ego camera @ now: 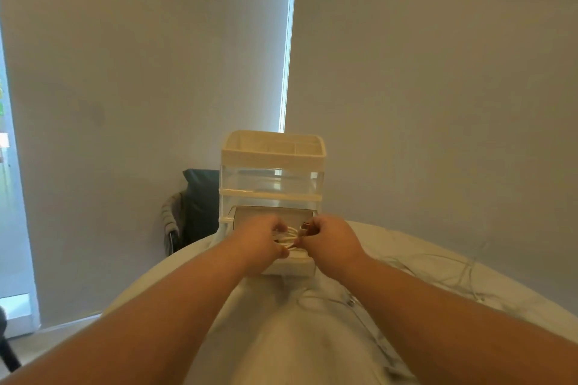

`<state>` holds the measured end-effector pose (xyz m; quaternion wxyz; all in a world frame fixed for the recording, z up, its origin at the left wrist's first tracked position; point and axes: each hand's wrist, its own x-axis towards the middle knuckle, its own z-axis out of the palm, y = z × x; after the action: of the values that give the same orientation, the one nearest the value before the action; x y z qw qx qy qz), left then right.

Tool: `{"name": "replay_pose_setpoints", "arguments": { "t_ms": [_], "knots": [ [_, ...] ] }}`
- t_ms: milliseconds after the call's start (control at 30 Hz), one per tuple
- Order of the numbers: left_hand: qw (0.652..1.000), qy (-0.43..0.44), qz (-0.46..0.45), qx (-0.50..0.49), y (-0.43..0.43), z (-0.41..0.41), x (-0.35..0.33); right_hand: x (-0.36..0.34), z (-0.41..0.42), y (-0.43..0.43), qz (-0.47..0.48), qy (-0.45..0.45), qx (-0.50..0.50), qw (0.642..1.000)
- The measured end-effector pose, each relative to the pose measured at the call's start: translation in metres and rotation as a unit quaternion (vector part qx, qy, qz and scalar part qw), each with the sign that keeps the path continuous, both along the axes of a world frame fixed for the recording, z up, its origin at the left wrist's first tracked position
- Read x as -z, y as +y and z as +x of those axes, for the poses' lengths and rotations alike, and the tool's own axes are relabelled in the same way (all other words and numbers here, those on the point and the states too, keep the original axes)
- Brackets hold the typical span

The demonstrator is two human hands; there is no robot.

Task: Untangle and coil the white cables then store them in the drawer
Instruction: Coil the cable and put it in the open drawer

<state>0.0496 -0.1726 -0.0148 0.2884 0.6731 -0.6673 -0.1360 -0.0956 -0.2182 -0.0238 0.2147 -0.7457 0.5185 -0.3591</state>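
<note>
Holding a coiled white cable [286, 237] between them, both hands hover over the open bottom drawer [291, 266] of a small organiser [272, 159], just below the middle of the frame. The left hand [261, 239] grips the loops with curled fingers, and the right hand [328, 239] pinches their other side. Best, I judge, to keep the loops pressed flat, lower them fully inside the drawer walls, then release slowly so nothing springs out. More white cables [450, 262] lie loose on the worktop [187, 275] at the right
</note>
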Motion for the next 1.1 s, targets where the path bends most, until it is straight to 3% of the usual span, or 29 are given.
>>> {"name": "replay_pose_setpoints", "arguments": {
  "t_ms": [200,367,500,667,1100],
  "knots": [
    [0.999,-0.034,0.003,-0.002,-0.048,0.017,0.01,0.004,0.015,-0.037,-0.032,0.097,-0.007,0.995],
    [0.99,-0.115,0.076,0.001,-0.073,0.013,0.015,0.01,0.017,-0.054,-0.046,0.268,-0.024,0.962],
    [0.973,-0.194,0.121,0.03,-0.08,0.009,0.013,0.009,0.012,-0.053,-0.034,0.279,-0.04,0.959],
    [0.955,-0.254,0.145,0.048,-0.088,0.0,0.012,0.01,0.006,-0.043,-0.061,0.413,-0.058,0.907],
    [0.966,-0.231,0.115,0.027,-0.091,0.009,0.013,0.015,-0.003,-0.038,-0.011,0.432,-0.108,0.895]
  ]
}}
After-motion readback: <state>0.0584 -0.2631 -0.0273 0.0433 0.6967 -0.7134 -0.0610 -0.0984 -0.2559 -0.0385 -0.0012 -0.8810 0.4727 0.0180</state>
